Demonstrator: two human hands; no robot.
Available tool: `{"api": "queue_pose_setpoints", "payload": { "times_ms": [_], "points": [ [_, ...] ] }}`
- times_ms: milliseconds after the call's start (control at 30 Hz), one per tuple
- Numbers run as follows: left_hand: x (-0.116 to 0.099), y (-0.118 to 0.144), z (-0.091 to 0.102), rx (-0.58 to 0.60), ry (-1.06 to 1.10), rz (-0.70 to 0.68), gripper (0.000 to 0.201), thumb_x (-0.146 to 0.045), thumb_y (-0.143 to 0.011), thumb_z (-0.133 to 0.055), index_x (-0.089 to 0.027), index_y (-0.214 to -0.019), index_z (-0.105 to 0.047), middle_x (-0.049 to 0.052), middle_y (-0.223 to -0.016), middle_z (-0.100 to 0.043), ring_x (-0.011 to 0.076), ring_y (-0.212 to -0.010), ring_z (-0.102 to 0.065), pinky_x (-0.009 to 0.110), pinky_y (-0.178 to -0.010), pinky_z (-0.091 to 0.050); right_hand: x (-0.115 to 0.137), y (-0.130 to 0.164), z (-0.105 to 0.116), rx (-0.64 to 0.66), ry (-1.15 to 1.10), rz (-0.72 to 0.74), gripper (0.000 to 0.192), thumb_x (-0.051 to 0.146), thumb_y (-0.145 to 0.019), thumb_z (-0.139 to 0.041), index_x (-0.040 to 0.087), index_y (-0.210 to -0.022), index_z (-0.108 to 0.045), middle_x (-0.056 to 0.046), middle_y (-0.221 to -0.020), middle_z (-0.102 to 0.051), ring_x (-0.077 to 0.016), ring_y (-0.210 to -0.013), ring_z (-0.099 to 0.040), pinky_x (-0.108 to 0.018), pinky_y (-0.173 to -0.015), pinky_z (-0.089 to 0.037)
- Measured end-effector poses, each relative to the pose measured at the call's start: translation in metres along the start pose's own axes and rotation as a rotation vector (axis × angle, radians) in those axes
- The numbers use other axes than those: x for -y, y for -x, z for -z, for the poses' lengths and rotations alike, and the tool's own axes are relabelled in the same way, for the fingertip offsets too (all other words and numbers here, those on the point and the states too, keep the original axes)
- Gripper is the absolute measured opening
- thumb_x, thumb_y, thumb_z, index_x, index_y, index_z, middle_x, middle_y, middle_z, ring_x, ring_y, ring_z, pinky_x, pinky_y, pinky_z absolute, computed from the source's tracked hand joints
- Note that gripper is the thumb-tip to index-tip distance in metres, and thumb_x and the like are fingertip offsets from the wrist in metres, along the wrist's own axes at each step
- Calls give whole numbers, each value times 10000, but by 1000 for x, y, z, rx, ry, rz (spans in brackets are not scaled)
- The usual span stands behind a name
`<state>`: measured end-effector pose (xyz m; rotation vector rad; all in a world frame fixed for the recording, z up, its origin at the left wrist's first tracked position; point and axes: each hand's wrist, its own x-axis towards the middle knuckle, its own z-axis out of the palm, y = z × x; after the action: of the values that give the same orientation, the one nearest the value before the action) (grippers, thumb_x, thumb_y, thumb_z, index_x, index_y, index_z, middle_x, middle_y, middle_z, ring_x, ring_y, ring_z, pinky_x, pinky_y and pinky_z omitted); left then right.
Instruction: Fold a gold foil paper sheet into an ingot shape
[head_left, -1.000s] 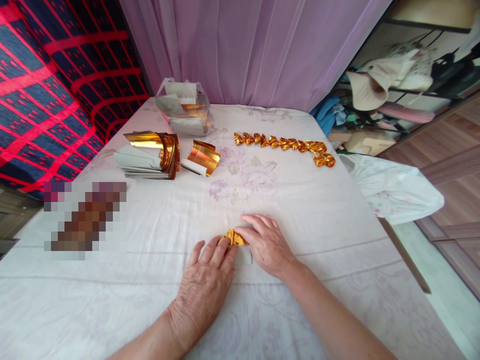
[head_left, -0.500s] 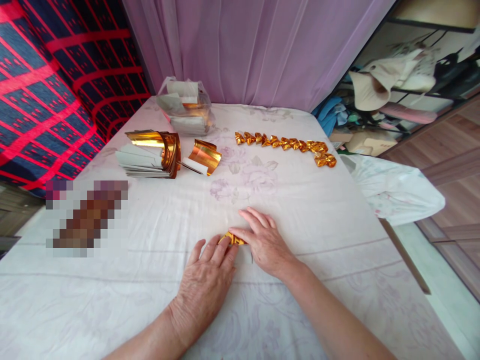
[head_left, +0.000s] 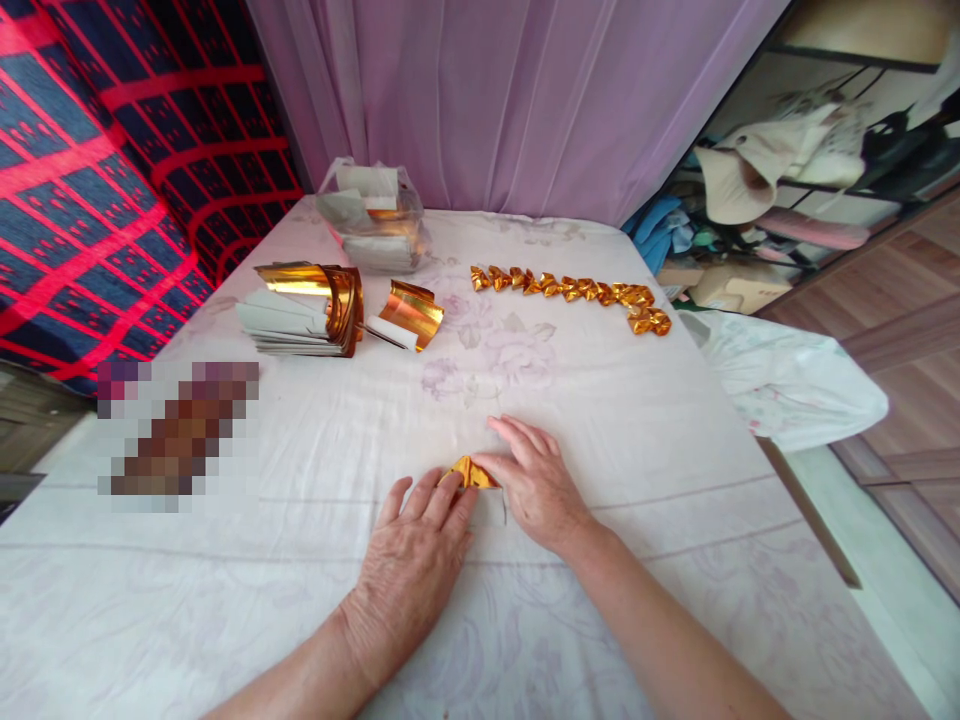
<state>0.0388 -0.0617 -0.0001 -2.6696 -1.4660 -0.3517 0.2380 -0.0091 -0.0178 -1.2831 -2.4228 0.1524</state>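
A sheet of gold foil paper (head_left: 478, 474) lies on the cloth between my hands, its upper part folded to a triangular peak. Below the gold shows a pale strip, the sheet's white side. My left hand (head_left: 415, 540) rests flat with fingers spread, its fingertips over the left part of the paper. With its fingers stretched forward, my right hand (head_left: 536, 488) touches the right slope of the fold with the thumb. Parts of the paper are hidden beneath both hands.
A stack of foil sheets (head_left: 300, 320) and a smaller curled batch (head_left: 409, 315) lie ahead on the left. Behind them stands a plastic bag (head_left: 375, 225) with more sheets. Folded gold pieces (head_left: 570, 288) form a row at back right. A blurred patch (head_left: 187, 430) is at left.
My right hand has shifted slightly right, its thumb drawing off the peak, so more of the gold fold and pale strip shows. The left hand stays almost in place.
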Motion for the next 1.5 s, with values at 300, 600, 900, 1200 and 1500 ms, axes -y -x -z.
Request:
{"api": "queue_pose_setpoints", "payload": {
  "times_ms": [300,600,900,1200,1500],
  "points": [
    [1,0,0,-9,11,1,311,-284,-968,-463,-226,-1241,-601,42,-1272,-638,252,-1183,-545,464,-984,-384,6,-2,0,-7,47,-7,349,98,-881,-481,274,-1106,-681,-105,-1381,-538,-283,-1322,-409,-485,-1041,-327],
    [1,0,-1,1,18,-14,318,-293,-964,-474,-236,-1253,-592,52,-1285,-625,258,-1186,-539,461,-986,-386,-6,1,-4,-135,-112,-34,408,33,-836,-385,194,-1090,-661,-109,-1267,-601,-232,-1196,-519,-418,-988,-422],
    [2,-1,-1,-27,36,-13,303,-288,-971,-462,-228,-1235,-598,42,-1269,-641,255,-1171,-549,455,-979,-377,-5,1,-3,-127,-136,-56,392,30,-793,-410,202,-1025,-674,-97,-1259,-615,-240,-1196,-520,-434,-989,-424],
    [6,-2,-2,-20,65,-10,296,-277,-952,-510,-244,-1230,-605,43,-1259,-643,258,-1173,-550,467,-997,-388,-7,2,0,-121,-175,-42,333,46,-791,-429,220,-907,-688,-71,-1243,-633,-232,-1195,-527,-429,-1003,-417],
    [18,-8,-4,-36,130,-35,294,-232,-926,-543,-254,-1211,-610,44,-1232,-660,272,-1193,-545,519,-1064,-333,-7,5,1,-115,-222,-4,294,62,-791,-459,220,-911,-675,-79,-1236,-638,-239,-1206,-529,-459,-1009,-430]
  ]
}}
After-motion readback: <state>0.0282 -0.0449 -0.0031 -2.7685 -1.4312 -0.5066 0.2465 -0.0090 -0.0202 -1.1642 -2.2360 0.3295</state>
